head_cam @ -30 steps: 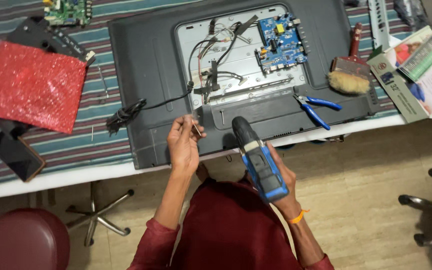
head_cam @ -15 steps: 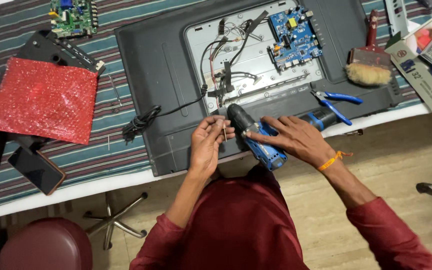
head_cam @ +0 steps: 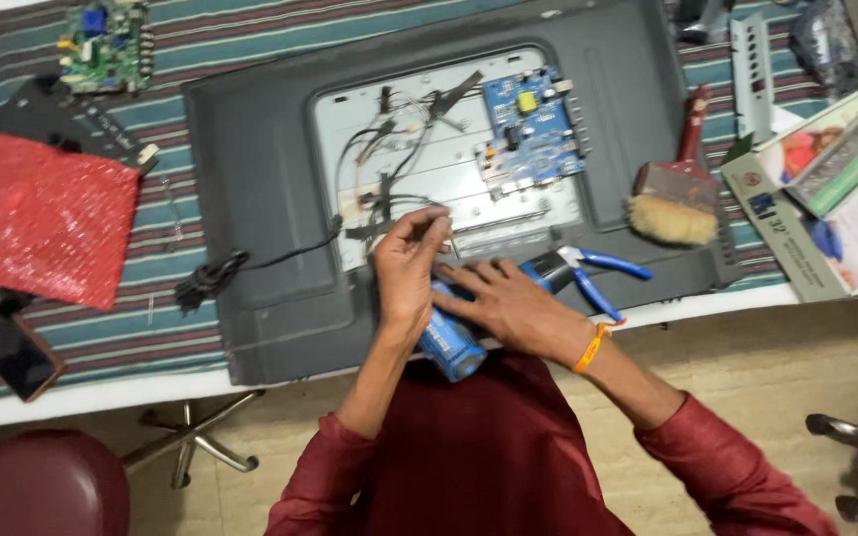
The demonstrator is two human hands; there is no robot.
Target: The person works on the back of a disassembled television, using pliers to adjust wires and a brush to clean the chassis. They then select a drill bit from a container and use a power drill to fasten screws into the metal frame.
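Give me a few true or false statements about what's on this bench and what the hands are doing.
1. The right hand rests on the blue cordless drill. True.
2. The blue circuit board sits in the opened television back. True.
3. The paintbrush lies on the red bubble bag. False: it lies on the television's right side.
4. The left hand grips the blue-handled pliers. False: its fingers pinch something small.
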